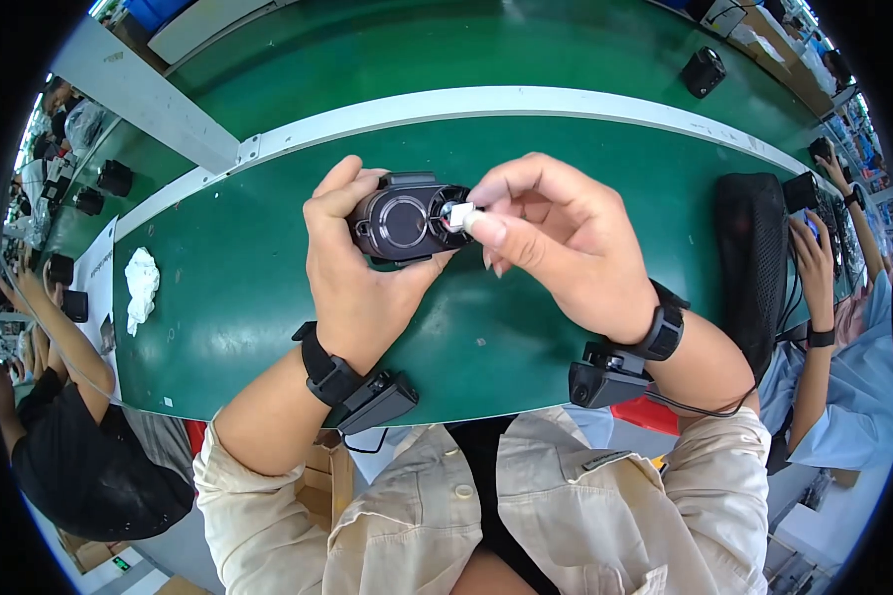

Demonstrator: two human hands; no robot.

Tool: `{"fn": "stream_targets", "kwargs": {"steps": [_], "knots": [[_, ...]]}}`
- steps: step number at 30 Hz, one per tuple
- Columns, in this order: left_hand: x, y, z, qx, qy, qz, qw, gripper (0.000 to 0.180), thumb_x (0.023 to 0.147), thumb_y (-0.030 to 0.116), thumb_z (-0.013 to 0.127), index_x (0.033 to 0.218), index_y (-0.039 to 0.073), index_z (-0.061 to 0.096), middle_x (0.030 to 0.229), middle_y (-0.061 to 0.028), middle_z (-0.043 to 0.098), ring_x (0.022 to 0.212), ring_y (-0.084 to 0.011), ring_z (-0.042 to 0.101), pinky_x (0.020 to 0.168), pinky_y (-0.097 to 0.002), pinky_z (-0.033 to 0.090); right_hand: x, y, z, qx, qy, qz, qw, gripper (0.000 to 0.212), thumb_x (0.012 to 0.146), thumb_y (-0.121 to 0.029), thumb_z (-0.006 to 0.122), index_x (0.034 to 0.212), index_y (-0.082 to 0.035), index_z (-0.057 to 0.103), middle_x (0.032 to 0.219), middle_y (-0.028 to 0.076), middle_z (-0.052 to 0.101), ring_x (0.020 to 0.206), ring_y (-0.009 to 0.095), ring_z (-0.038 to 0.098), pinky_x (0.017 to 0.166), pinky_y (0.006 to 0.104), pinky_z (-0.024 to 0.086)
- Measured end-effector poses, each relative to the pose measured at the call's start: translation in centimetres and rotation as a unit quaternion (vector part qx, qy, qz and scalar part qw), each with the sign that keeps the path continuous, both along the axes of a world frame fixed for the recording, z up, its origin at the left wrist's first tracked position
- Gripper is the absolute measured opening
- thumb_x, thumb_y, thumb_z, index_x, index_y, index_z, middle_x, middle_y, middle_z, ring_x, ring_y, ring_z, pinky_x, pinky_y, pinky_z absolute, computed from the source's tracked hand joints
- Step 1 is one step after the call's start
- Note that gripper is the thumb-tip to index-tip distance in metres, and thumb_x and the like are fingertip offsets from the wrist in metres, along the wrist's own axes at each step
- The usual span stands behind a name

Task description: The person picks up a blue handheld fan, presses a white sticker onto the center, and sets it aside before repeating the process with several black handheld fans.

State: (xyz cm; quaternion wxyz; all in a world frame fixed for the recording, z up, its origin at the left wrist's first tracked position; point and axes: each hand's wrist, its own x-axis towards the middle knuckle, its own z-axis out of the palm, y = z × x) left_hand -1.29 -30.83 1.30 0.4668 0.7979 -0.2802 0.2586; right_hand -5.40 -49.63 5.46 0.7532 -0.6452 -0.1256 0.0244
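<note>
A small black device with a round face [403, 220] is held above the green table [238, 288], clasped around its body by the left hand [352, 268], while a small white part [462, 215] is pinched between thumb and forefinger of the right hand [556, 238] and pressed against the device's right end. The device is judged to be light, rigid and smooth-shelled, so it is best gripped by its sides, as it is now, with the round face left uncovered. The white part is judged tiny and easily dropped, so a fingertip pinch is called for.
</note>
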Motion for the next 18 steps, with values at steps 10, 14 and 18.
{"fn": "stream_targets", "kwargs": {"steps": [10,14,18], "knots": [[-0.4,0.0,0.1,0.037,0.05,0.019,0.998,0.077,0.061,0.013,0.09,0.118,0.002,0.038,0.121,-0.0221,0.053,0.106,-0.0253,0.061,0.087,-0.0332,0.051,0.5,0.0,-1.1,-0.001,-0.024,-0.002,1.0,0.013,0.09,-0.006,0.063,0.1,0.002,0.063,0.09,0.006,0.061,0.076,0.011,0.059,0.069,0.0246,0.05],[-0.7,-0.3,-0.1,0.021,0.133,-0.023,0.991,0.074,0.065,0.014,0.088,0.116,0.0,0.038,0.12,-0.0213,0.054,0.105,-0.0236,0.061,0.088,-0.0328,0.051,0.6,-0.2,-0.9,-0.037,-0.003,-0.033,0.999,0.01,0.09,-0.004,0.063,0.097,0.003,0.065,0.089,0.006,0.061,0.074,0.011,0.06,0.067,0.0243,0.049],[-0.2,-0.1,-1.1,0.05,0.15,-0.047,0.986,0.072,0.068,0.015,0.087,0.116,-0.002,0.036,0.123,-0.0212,0.051,0.103,-0.022,0.061,0.087,-0.0327,0.051,0.8,0.0,-1.4,-0.03,0.025,-0.059,0.997,0.01,0.089,-0.003,0.063,0.095,0.003,0.068,0.087,0.007,0.061,0.07,0.011,0.059,0.064,0.0237,0.049]]}}
